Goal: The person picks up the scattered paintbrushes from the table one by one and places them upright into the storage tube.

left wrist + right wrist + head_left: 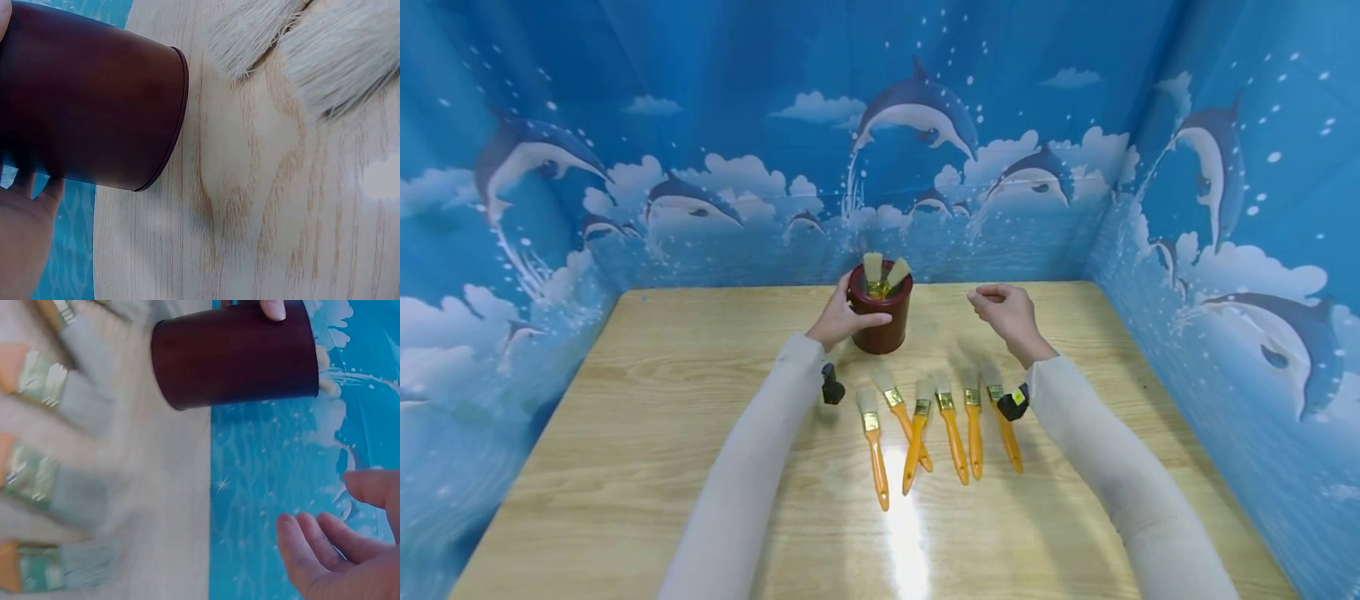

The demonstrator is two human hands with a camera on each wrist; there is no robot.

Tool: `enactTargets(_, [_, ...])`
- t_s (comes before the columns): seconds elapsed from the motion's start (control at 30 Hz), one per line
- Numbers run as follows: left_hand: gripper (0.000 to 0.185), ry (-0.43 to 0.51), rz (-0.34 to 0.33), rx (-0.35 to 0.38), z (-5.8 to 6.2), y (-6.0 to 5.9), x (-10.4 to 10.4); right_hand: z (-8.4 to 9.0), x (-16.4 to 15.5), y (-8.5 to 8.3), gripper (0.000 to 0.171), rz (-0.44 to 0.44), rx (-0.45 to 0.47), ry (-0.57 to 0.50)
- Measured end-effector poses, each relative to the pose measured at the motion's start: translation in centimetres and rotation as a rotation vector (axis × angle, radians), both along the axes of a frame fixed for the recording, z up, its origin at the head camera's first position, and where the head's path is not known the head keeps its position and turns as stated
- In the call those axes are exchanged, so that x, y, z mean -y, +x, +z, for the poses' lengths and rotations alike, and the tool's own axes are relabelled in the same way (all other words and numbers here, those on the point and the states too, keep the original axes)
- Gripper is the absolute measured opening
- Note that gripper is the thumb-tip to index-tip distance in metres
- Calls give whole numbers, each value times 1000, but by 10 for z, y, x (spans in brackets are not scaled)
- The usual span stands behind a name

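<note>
A dark red cylindrical pot (880, 332) stands upright near the table's back edge. Two paintbrushes (873, 268) stick out of it with their pale bristles up. My left hand (841, 318) grips the pot from the left, thumb across its front; the left wrist view shows its fingers (50, 195) at the pot's side. To the right of the pot, my right hand (1006, 313) hangs above the table holding nothing. In the right wrist view its fingers (300, 547) are slightly bent, with the thumb apart from them.
Several paintbrushes with orange handles (954, 442) lie in front of the pot, bristles toward it; two of them cross. The light wooden table (647, 417) meets a blue dolphin-print cloth (737, 125) at the back and sides.
</note>
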State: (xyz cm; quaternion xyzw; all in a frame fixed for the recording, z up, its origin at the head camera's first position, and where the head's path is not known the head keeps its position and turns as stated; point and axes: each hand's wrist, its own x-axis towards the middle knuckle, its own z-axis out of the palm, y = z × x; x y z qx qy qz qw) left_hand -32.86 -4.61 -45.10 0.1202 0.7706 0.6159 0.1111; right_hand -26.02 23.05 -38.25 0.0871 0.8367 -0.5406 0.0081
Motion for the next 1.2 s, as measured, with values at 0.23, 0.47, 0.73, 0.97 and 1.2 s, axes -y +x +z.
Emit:
enactTargets(0.23, [109,4,3,-1,0,0,-1,-20,-22,19,52,56,81,-49])
enactTargets(0.47, [111,6,16,7,-3,-2,-2,-41,-38,46,54,86,124,3])
enactTargets(0.73, [111,2,15,8,-2,-3,-2,-66,-62,72,50,101,170,63])
enactTargets(0.97, [110,-14,16,13,2,-1,-3,-77,-68,88,51,111,232,-18])
enactTargets(1.2, [108,-12,21,12,4,1,-2,-87,-61,93,52,127,216,29])
